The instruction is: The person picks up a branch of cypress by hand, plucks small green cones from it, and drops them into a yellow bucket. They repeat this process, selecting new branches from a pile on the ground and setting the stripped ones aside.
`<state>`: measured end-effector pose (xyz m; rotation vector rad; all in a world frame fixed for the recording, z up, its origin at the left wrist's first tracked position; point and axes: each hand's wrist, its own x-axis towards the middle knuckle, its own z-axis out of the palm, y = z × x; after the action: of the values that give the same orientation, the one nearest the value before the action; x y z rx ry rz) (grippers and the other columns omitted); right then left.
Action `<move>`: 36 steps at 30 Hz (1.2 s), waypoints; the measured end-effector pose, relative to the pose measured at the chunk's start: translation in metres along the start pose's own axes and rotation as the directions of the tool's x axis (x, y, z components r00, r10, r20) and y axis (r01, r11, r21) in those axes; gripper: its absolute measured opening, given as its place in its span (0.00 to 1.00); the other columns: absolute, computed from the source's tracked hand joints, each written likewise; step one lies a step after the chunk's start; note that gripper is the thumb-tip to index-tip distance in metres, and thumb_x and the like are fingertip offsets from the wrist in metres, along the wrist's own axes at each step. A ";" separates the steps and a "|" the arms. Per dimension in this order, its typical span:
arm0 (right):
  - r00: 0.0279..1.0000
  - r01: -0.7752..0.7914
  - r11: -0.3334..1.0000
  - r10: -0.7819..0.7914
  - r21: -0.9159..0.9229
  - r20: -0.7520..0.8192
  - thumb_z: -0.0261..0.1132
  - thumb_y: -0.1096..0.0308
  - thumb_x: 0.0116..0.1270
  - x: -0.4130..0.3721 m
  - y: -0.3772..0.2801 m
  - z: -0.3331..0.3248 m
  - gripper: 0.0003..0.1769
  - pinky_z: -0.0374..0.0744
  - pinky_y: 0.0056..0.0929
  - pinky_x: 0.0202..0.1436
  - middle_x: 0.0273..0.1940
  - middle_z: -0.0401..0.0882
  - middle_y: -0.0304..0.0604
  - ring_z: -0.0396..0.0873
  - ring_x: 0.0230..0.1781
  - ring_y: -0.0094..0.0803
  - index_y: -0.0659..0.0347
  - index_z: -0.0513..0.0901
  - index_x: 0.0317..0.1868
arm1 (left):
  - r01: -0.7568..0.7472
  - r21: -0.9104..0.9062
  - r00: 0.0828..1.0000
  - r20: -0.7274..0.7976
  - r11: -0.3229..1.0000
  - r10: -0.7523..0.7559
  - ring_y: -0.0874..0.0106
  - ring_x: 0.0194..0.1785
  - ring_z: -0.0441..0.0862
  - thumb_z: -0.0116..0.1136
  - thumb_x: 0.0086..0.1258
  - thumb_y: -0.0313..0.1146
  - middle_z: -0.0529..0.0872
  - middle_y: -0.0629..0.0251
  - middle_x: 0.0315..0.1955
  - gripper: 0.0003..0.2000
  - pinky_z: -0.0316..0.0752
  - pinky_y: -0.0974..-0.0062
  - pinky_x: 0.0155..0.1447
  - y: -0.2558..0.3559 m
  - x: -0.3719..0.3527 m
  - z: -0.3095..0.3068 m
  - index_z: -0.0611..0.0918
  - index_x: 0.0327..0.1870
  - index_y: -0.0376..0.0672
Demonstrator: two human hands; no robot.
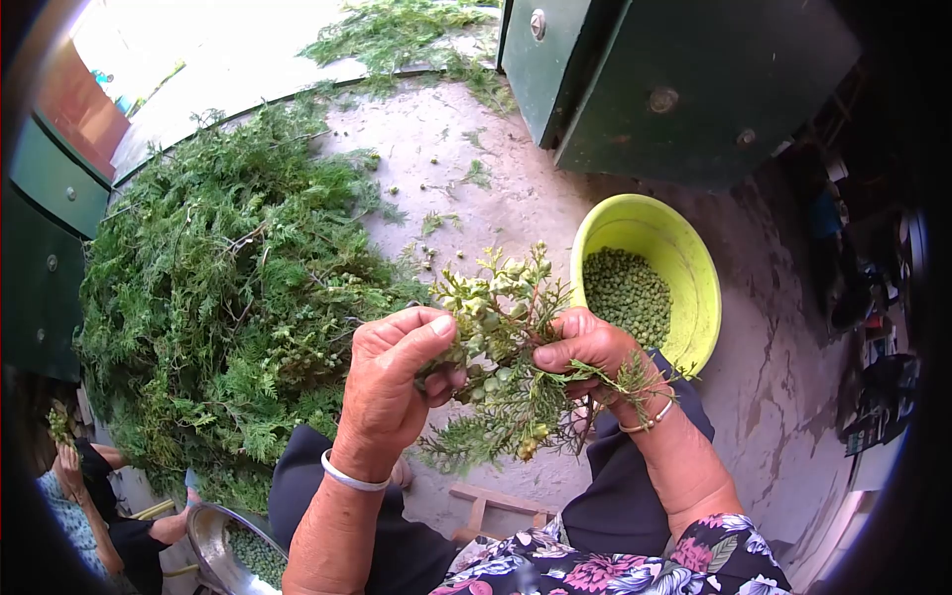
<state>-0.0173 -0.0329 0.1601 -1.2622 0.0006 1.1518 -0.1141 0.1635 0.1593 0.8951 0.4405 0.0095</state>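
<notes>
A leafy green sprig point(506, 372) with pale round seed cones hangs between my two hands, over my lap. My right hand point(595, 357) is closed round its stems on the right side. On the left side my left hand point(402, 372), with a silver bangle at the wrist, has its thumb and fingers pinched at the cones; what lies between the fingertips is partly hidden. Beyond my right hand a yellow-green tub point(699, 268) holds many small green cones point(627, 293).
A large heap of cut branches point(238, 288) covers the floor at left. At lower left, a co-worker point(84, 506) sits near a metal basin point(208, 540) of green cones. Green metal doors point(684, 89) stand behind the tub. A wooden stool point(496, 506) is below my hands.
</notes>
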 end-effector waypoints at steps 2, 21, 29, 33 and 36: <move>0.998 -0.049 0.999 0.048 0.012 0.027 0.71 0.67 0.51 -0.004 -0.004 0.002 0.16 0.61 0.17 0.18 0.21 0.74 0.29 0.66 0.16 0.16 0.66 0.82 0.39 | -0.034 0.020 0.999 -0.039 0.999 0.035 0.83 0.17 0.73 0.60 0.66 0.30 0.80 0.69 0.20 0.06 0.59 0.87 0.18 -0.004 0.003 -0.001 0.81 0.33 0.36; 0.999 0.026 0.998 -0.024 -0.050 0.045 0.71 0.65 0.56 -0.005 -0.007 -0.006 0.11 0.56 0.19 0.14 0.18 0.67 0.29 0.60 0.12 0.17 0.61 0.79 0.31 | 0.012 -0.110 0.998 -0.062 0.994 -0.019 0.78 0.24 0.72 0.62 0.66 0.34 0.83 0.60 0.26 0.08 0.72 0.76 0.25 -0.004 0.007 -0.016 0.77 0.33 0.41; 0.996 0.037 0.997 -0.043 0.072 0.077 0.69 0.66 0.59 0.005 0.007 -0.015 0.09 0.54 0.18 0.14 0.18 0.68 0.28 0.61 0.12 0.15 0.62 0.79 0.35 | -0.135 0.272 0.985 -0.065 0.953 0.158 0.85 0.19 0.68 0.63 0.60 0.23 0.80 0.70 0.24 0.10 0.63 0.85 0.21 -0.013 0.000 0.003 0.82 0.42 0.33; 0.998 0.018 0.998 -0.022 0.066 0.060 0.69 0.66 0.59 0.001 0.001 -0.006 0.10 0.55 0.18 0.15 0.18 0.68 0.28 0.61 0.12 0.15 0.62 0.80 0.36 | -0.119 0.274 0.986 -0.081 0.954 0.147 0.86 0.19 0.70 0.64 0.58 0.21 0.79 0.72 0.22 0.10 0.62 0.87 0.20 -0.008 0.000 0.002 0.81 0.41 0.33; 0.997 0.033 0.997 -0.037 0.063 0.062 0.69 0.65 0.59 0.004 0.006 -0.008 0.11 0.56 0.18 0.16 0.19 0.68 0.28 0.61 0.13 0.15 0.63 0.80 0.37 | -0.158 0.250 0.962 -0.178 0.955 0.206 0.88 0.19 0.68 0.63 0.57 0.21 0.79 0.74 0.22 0.08 0.61 0.89 0.21 -0.010 0.001 0.004 0.82 0.39 0.33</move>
<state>-0.0147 -0.0372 0.1499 -1.1669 -0.0327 1.1523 -0.1134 0.1545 0.1537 1.1716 0.5545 0.2252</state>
